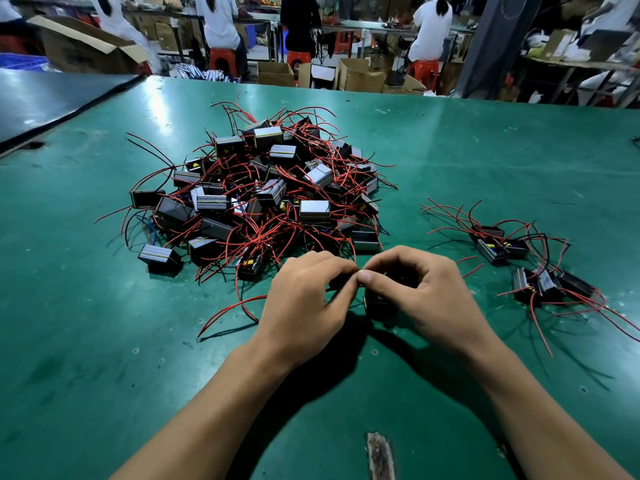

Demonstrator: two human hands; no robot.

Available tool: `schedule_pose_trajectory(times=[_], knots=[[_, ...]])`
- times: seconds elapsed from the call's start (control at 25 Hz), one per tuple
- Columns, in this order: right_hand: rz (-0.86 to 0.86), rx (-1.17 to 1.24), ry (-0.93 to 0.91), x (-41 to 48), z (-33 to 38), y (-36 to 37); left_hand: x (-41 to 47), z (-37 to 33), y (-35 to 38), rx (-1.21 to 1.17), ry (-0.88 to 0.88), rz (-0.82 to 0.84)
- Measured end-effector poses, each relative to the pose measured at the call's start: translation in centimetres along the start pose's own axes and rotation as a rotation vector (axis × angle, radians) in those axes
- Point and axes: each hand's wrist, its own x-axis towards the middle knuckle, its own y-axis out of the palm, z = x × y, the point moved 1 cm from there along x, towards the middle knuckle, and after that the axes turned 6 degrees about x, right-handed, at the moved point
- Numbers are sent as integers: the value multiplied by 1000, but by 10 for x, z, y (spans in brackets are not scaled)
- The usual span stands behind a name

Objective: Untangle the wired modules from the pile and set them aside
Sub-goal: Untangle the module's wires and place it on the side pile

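A big pile of small black modules [263,192] with tangled red and black wires lies in the middle of the green table [104,341]. Just in front of it, my left hand [304,299] and my right hand [419,292] meet fingertip to fingertip, both curled round one black module [377,303] that is mostly hidden beneath them. Red wires trail from under my left hand to the left. Several separated modules [498,247] lie in a loose group at the right, with a few more separated modules [547,284] nearer me.
A worn patch [379,455] marks the table near its front edge. A dark table [52,102] adjoins at the far left. Behind the table, people sit on red stools [424,69] among cardboard boxes [275,72].
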Motion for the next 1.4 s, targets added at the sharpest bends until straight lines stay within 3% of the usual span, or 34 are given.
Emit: schedule_pose_trajectory(times=[0.16,0.56,0.92,1.12,1.28,1.4], knots=[[-12,-21,-11,2,-3,0,0,2,1,92,79,-1],[-22,104,32,2,-2,1,0,2,3,-64,-3,31],[-34,176,122,6,-5,1,0,1,2,54,37,-9],[-43,-112,-86,2,-11,1,1,5,-1,-26,-90,21],[8,-366,-401,4,-11,-4,3,4,-3,-93,-196,50],[21,-478,-531,5,-14,-6,4,6,-4,-117,-230,67]])
